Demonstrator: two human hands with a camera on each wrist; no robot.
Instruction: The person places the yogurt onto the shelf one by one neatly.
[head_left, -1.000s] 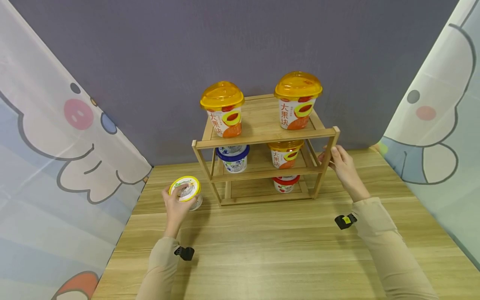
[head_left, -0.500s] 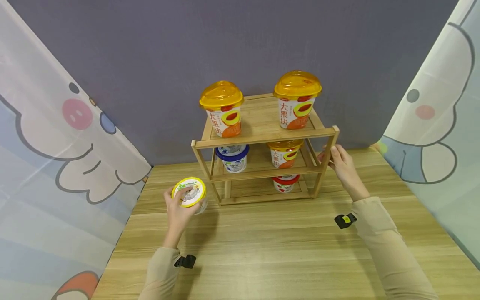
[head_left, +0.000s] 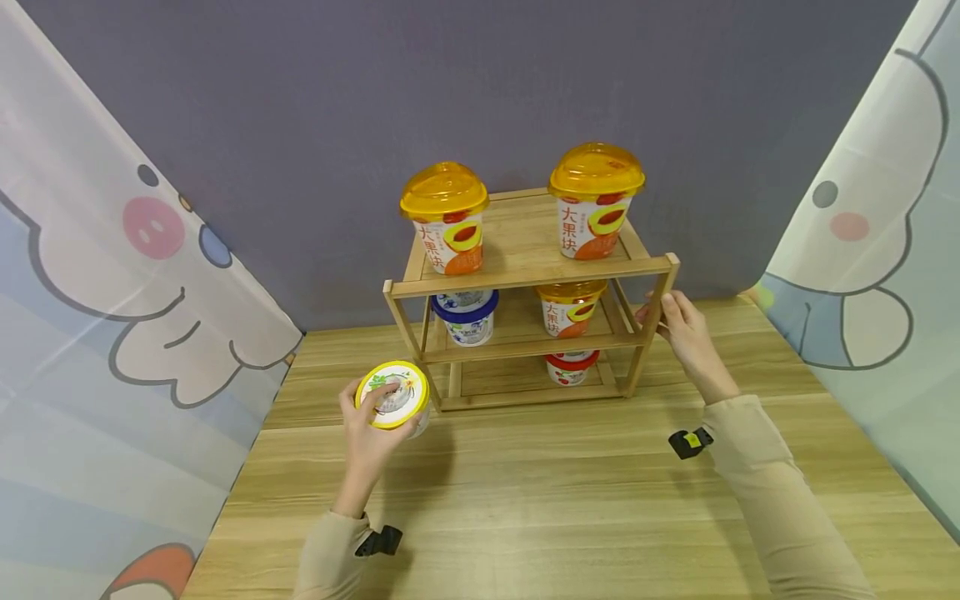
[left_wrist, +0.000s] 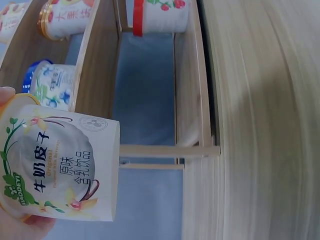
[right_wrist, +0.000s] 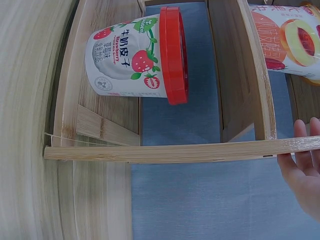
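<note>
My left hand (head_left: 367, 437) grips a yellow-lidded tub (head_left: 408, 392) by its lid, a finger lying across the top. In the left wrist view the white tub (left_wrist: 75, 165) shows Chinese lettering and flowers, its base held off the table. It is just left of the wooden rack's front left leg. My right hand (head_left: 686, 333) holds the right side post of the three-level wooden rack (head_left: 517, 237); in the right wrist view its fingers (right_wrist: 305, 160) curl around the rail.
Two orange-domed fruit cups (head_left: 457, 242) stand on the top shelf. The middle shelf carries a blue-lidded tub (head_left: 472, 331) at left and an orange-lidded cup (head_left: 566, 318) at right. A red-lidded strawberry tub (right_wrist: 130, 55) sits at the bottom right. A grey wall (head_left: 337, 167) rises behind.
My left hand has carried the yellow-lidded tub to the right and nearer to me, closer to the rack's left leg. The right hand stays on the post.
</note>
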